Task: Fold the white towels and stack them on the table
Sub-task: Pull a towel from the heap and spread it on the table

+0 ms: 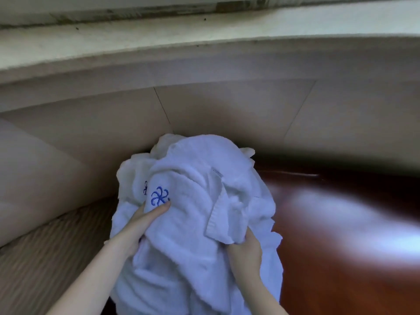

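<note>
1 towel bundle, white and crumpled, not folded. 2 blue marks show on it, one whole and one half hidden in a crease just left of it, so likely more than one towel in there. Layers can't be separated in this view.

2 hands, both on the bundle's near side. Left hand lies on the lower left of the bundle, with one straight digit on the cloth and its tip just below the whole mark. Its other fingers go under a fold, so can't tell whether it grips or only presses. Right hand is at the lower right, fingers curled into the cloth and gripping a hanging flap with a ribbed hem.

1 table, glossy red-brown wood. The bundle covers its left edge and spreads toward the far left corner; bare top lies to the right. Whether the bundle rests on the table isn't visible.

Striped floor left of the bundle, beige wall behind.
</note>
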A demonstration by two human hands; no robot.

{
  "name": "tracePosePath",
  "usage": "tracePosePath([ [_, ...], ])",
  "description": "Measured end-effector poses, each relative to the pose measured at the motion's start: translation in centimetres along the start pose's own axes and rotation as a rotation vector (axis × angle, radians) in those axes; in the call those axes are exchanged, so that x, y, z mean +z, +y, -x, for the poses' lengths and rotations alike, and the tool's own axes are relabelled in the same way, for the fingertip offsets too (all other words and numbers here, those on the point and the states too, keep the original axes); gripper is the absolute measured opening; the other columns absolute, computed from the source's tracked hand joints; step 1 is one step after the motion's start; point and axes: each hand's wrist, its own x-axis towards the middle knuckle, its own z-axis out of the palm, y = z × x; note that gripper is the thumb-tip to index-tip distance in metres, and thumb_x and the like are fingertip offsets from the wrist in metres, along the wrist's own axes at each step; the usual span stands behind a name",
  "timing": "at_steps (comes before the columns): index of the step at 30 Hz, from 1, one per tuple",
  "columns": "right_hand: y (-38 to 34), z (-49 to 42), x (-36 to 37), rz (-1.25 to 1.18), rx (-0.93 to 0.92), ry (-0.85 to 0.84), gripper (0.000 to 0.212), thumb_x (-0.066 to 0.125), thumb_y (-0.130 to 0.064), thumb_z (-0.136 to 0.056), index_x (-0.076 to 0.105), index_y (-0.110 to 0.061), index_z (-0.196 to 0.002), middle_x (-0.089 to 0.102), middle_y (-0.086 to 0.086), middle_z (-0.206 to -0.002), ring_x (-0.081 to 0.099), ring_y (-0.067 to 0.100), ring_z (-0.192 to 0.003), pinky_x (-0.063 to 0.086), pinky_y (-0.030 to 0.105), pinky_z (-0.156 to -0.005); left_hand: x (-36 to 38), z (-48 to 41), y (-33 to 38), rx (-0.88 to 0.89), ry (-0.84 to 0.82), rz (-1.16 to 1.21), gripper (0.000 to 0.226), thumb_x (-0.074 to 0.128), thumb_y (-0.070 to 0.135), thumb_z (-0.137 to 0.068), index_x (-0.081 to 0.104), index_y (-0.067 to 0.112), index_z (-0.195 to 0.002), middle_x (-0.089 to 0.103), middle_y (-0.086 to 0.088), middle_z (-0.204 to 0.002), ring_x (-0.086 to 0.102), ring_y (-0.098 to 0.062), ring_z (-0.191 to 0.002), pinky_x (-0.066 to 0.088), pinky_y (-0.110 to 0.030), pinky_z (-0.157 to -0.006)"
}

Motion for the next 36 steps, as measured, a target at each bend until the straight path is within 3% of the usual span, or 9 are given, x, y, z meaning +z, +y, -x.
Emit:
tracePosePath([
  [2, -0.1, 1.3, -3.8, 0.026, -0.004, 0.023, 0.017, 0.051, -0.039, -0.069, 0.059, -0.028, -0.079, 0.062, -0.013, -0.070, 0.057, 0.011, -0.070, 0.038, 0.023, -0.057, 3.2, 2.6, 0.1, 0.022, -0.095, -0.001, 0.052, 0.081, 0.044, -0.062, 0.062, 0.033, -0.109, 0.075, 0.005, -0.095, 0.071, -0.019, -0.088, 0.054, -0.031, -0.073],
  [5, -0.2, 2.5, -10.8, 0.038, 0.001, 0.053, 0.013, 0.054, -0.028, -0.083, 0.052, -0.027, -0.071, 0.060, -0.005, -0.074, 0.057, 0.023, -0.075, 0.042, 0.030, -0.066, 9.5, 6.2, 0.7, 0.043, -0.217, 0.005, 0.058, 0.080, 0.039, -0.065, 0.062, 0.027, -0.118, 0.073, -0.001, -0.105, 0.070, -0.019, -0.096, 0.053, -0.036, -0.086],
  [11, -0.1, 3.9, -25.6, 0.021, -0.014, 0.213, 0.016, 0.055, -0.024, -0.084, 0.052, -0.021, -0.069, 0.063, 0.001, -0.069, 0.056, 0.020, -0.066, 0.040, 0.029, -0.056, 23.5, 11.4, 1.4, 0.046, -0.434, -0.021, 0.050, 0.077, 0.038, -0.070, 0.063, 0.025, -0.116, 0.074, 0.000, -0.103, 0.071, -0.015, -0.091, 0.057, -0.022, -0.062],
  [14, 0.7, 3.8, -31.4, 0.042, -0.029, 0.303, 0.016, 0.056, -0.029, -0.084, 0.053, -0.024, -0.069, 0.064, -0.001, -0.070, 0.059, 0.022, -0.070, 0.045, 0.032, -0.060, 29.8, 12.6, 0.7, 0.015, -0.531, -0.066, 0.049, 0.078, 0.040, -0.071, 0.064, 0.025, -0.116, 0.074, -0.001, -0.104, 0.071, -0.017, -0.092, 0.057, -0.027, -0.068],
  [18, 3.0, 1.6, -37.1, 0.108, -0.016, 0.393, 0.018, 0.049, -0.047, -0.069, 0.053, -0.030, -0.069, 0.063, -0.007, -0.070, 0.058, 0.018, -0.069, 0.039, 0.031, -0.057, 36.7, 12.1, -1.6, -0.033, -0.596, -0.040, 0.057, 0.082, 0.045, -0.068, 0.061, 0.033, -0.119, 0.072, 0.001, -0.108, 0.070, -0.019, -0.098, 0.056, -0.035, -0.080],
  [22, 8.4, -3.2, -38.9, 0.180, 0.076, 0.326, 0.034, 0.051, -0.046, -0.076, 0.056, -0.033, -0.107, 0.066, -0.005, -0.098, 0.059, 0.028, -0.088, 0.041, 0.034, -0.066, 41.6, 9.2, -6.5, 0.000, -0.446, -0.091, 0.064, 0.075, 0.030, -0.080, 0.045, 0.028, -0.136, 0.064, 0.002, -0.121, 0.062, -0.018, -0.108, 0.050, -0.033, -0.089],
  [26, 14.2, -7.8, -38.3, 0.173, 0.129, 0.220, 0.062, 0.056, -0.022, -0.092, 0.028, -0.020, -0.147, 0.048, 0.013, -0.137, 0.047, 0.035, -0.122, 0.043, 0.046, -0.094, 42.9, 5.8, -11.4, 0.116, -0.399, -0.690, 0.078, 0.062, 0.038, -0.090, 0.016, 0.026, -0.152, 0.034, -0.003, -0.149, 0.039, -0.020, -0.134, 0.035, -0.027, -0.105],
  [32, 16.4, -10.6, -38.1, 0.249, 0.234, 0.187, 0.067, 0.049, -0.025, -0.096, 0.012, -0.025, -0.152, 0.034, 0.022, -0.142, 0.042, 0.042, -0.121, 0.037, 0.051, -0.101, 41.3, 4.5, -13.7, 0.224, -0.419, -0.800, 0.074, 0.058, 0.041, -0.092, 0.015, 0.033, -0.151, 0.041, -0.006, -0.143, 0.044, -0.020, -0.130, 0.037, -0.029, -0.107],
  [36, 13.6, -9.3, -36.4, 0.358, 0.328, 0.447, 0.068, 0.057, -0.007, -0.085, 0.029, -0.012, -0.146, 0.024, 0.030, -0.144, 0.033, 0.046, -0.127, 0.029, 0.049, -0.106, 36.9, 4.7, -13.6, 0.182, -0.257, -0.891, 0.052, 0.052, 0.040, -0.094, 0.040, 0.025, -0.142, 0.037, -0.006, -0.138, 0.050, -0.019, -0.118, 0.039, -0.024, -0.097],
])
